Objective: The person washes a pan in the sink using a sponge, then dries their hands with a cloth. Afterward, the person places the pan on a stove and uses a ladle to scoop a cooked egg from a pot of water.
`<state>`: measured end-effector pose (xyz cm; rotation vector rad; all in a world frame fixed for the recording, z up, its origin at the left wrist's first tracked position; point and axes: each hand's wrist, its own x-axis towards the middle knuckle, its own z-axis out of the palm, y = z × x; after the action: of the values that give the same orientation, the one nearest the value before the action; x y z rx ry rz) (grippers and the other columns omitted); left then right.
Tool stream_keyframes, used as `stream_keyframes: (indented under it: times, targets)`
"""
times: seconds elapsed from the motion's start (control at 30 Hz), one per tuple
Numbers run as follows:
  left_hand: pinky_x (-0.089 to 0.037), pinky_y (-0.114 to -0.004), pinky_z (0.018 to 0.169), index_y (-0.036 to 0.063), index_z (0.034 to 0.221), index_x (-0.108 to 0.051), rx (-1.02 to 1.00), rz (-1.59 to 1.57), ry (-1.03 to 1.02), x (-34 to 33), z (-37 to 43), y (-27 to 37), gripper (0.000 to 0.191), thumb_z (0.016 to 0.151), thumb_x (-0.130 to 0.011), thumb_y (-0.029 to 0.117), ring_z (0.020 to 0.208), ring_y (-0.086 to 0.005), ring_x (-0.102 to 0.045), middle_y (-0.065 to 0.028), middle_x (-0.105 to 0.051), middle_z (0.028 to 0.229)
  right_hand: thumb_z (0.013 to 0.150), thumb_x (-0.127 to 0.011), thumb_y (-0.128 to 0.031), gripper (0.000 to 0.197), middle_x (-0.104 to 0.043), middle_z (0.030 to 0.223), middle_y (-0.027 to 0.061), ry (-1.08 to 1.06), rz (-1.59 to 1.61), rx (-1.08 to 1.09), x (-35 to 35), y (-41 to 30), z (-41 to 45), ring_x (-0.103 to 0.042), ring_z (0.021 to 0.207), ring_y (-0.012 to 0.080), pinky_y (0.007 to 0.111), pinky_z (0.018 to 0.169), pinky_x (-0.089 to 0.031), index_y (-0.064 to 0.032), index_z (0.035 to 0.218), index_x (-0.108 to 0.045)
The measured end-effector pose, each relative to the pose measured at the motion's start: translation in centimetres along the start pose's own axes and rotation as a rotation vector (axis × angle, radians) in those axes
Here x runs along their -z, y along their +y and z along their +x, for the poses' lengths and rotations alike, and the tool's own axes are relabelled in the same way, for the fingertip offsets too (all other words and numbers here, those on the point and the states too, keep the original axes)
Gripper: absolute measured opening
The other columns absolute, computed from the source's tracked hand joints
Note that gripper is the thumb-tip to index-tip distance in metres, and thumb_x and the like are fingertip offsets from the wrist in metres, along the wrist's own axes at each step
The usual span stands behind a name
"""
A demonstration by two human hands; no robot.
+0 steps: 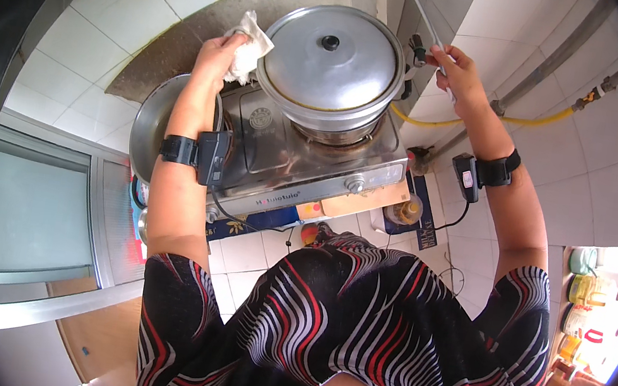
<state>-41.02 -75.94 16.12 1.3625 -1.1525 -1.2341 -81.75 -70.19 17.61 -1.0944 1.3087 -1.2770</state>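
A crumpled white cloth [251, 48] is pinched in my left hand [216, 59], beside the left rim of a lidded metal pot [336, 76]. The pot's domed lid carries a black knob [330, 43]. It stands over the right burner of a stainless steel gas stove [270, 135]. My right hand [459, 75], to the right of the pot, grips the thin pale handle [423, 12] of a utensil. The utensil's rounded head is cut off at the top edge. Below my left forearm, which partly hides it, a metal wok [153, 108] sits on the left side.
A yellow gas hose [535, 122] runs along the tiled wall behind my right forearm. Under the stove's front are cardboard [366, 199] and a plastic bottle [405, 210]. Several jars [583, 288] line a shelf at right. A glazed sliding door [36, 216] is at left.
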Motion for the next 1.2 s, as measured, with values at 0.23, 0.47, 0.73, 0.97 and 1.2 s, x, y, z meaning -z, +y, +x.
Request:
stream_keyframes:
  times: [0.23,0.47,0.73,0.97,1.2]
  targets:
    - [-0.048,-0.026,0.06,-0.004,0.095,-0.062,0.01,0.073,-0.021,2.8,-2.1,2.0,0.03,0.081,-0.063,0.022,0.068,-0.0132,-0.061,-0.0068,-0.064,0.082,0.085,-0.06,-0.026,0.024,-0.064,0.085,0.0095,-0.103,0.018,-0.014,-1.1,-2.0,-2.4,-0.033,0.045,0.0049,0.019,0.043,-0.029,-0.0022,0.09,-0.055]
    - [-0.048,-0.028,0.072,-0.0037,0.099,-0.061,0.014,0.052,0.074,4.7,-4.9,2.6,0.026,0.084,-0.059,0.017,0.08,-0.0151,-0.061,-0.0085,-0.063,0.091,0.089,-0.055,-0.027,0.021,-0.064,0.089,0.0081,-0.317,0.01,-0.133,-1.7,-1.2,-1.5,-0.032,0.05,0.002,0.016,0.046,-0.027,-0.0066,0.095,-0.054]
    - [-0.047,-0.03,0.077,-0.0046,0.103,-0.057,0.024,0.11,0.182,7.0,-4.9,4.2,0.031,0.084,-0.059,0.019,0.087,-0.0188,-0.06,-0.0109,-0.062,0.097,0.088,-0.056,-0.024,0.021,-0.066,0.088,0.0054,-0.395,0.031,-0.164,-2.0,-0.7,-0.9,-0.034,0.051,0.0053,0.02,0.048,-0.032,-0.0041,0.094,-0.051]
    - [-0.048,-0.031,0.076,-0.0051,0.106,-0.055,0.064,0.13,0.304,6.3,-6.4,4.1,0.035,0.083,-0.059,0.021,0.089,-0.02,-0.06,-0.0115,-0.061,0.099,0.089,-0.051,-0.024,0.023,-0.066,0.073,0.0055,-0.247,-0.461,0.095,4.1,0.2,-0.1,-0.054,0.064,0.0097,0.027,0.059,-0.043,-0.0022,0.095,-0.054]
    - [-0.048,-0.031,0.077,-0.0062,0.101,-0.058,0.053,0.086,0.261,7.2,-7.5,3.5,0.029,0.083,-0.059,0.017,0.087,-0.0195,-0.06,-0.0118,-0.062,0.096,0.085,-0.053,-0.018,0.018,-0.062,0.065,0.007,-0.365,-0.994,0.11,7.9,-3.6,-2.6,-0.06,0.062,0.0194,0.033,0.06,-0.046,-0.0065,0.098,-0.058]
